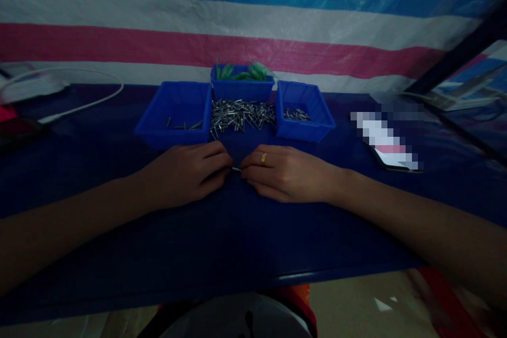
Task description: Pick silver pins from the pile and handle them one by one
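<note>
Low over the dark blue table, my left hand and my right hand face each other, fingertips closed. Between them runs a thin metal pin, pinched at one end by each hand; most of it is hidden by the fingers. A ring sits on a finger of my right hand. Just beyond the hands lies a loose heap of metal pins. Left of the heap stands a blue bin with a few pins in it. To the right, another blue bin contains a small pile of pins.
Behind the heap, a third blue bin holds green material in clear plastic. A phone lies on the right. A white cable curves across the left. Striped sheeting hangs along the table's back edge.
</note>
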The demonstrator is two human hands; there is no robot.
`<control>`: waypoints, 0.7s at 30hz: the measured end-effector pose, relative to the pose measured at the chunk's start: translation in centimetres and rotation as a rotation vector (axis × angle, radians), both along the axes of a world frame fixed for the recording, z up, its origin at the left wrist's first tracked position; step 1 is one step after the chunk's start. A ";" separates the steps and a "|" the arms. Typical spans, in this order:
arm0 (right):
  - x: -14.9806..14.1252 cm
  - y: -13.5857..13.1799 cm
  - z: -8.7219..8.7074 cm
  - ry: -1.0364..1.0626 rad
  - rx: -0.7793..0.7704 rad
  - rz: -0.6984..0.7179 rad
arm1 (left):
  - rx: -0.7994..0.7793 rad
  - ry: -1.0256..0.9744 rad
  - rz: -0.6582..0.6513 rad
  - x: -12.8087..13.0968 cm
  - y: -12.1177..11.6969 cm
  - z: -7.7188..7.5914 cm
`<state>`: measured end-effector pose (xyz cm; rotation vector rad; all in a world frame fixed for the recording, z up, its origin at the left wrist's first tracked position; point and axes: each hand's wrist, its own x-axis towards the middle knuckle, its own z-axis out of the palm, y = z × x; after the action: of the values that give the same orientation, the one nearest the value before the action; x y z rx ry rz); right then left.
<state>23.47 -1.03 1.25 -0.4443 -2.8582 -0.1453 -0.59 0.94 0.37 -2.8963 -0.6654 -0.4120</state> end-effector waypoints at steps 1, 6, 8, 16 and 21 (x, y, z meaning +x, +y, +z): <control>0.0 0.0 0.0 0.001 -0.002 0.002 | 0.005 -0.003 -0.005 0.0 0.0 0.0; 0.0 0.0 0.0 0.000 -0.008 -0.001 | 0.012 -0.005 -0.006 0.0 0.0 0.0; 0.0 0.0 0.0 -0.006 -0.007 -0.004 | 0.005 -0.001 0.005 0.0 0.0 0.0; 0.0 0.0 0.1 -0.009 -0.006 -0.003 | 0.012 -0.010 -0.018 0.0 0.1 -0.2; 0.1 0.0 0.1 -0.010 -0.021 -0.004 | 0.029 -0.024 -0.034 0.0 0.2 -0.2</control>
<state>23.53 -1.05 1.36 -0.4547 -2.8718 -0.1185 -0.61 1.12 0.13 -2.8831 -0.6088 -0.4581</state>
